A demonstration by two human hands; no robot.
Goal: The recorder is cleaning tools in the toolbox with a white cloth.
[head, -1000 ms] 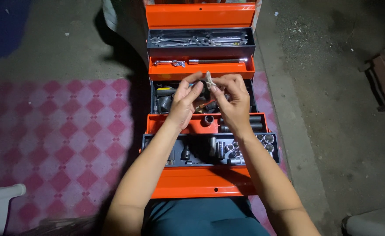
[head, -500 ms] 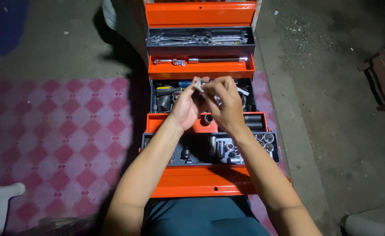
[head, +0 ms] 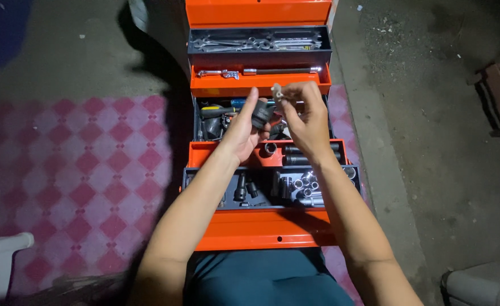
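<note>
An orange cantilever toolbox [head: 264,229] stands open in front of me, its trays full of sockets and wrenches. My left hand [head: 241,131] holds a dark black socket [head: 260,115] over the middle compartment. My right hand [head: 306,122] pinches a small silver metal piece [head: 276,90] between thumb and fingertips, just above and right of the socket. The two parts are apart. Both hands hover above the box.
Far trays hold wrenches [head: 255,43] and a ratchet bar [head: 281,71]. Near tray holds several chrome sockets [head: 309,190]. A pink checkered mat [head: 74,170] lies to the left, bare concrete to the right, a white chair leg [head: 3,249] at lower left.
My hands have parted: the right hand lifted the small silver piece up off the black socket, which now shows in my left hand. The view shifted slightly.
</note>
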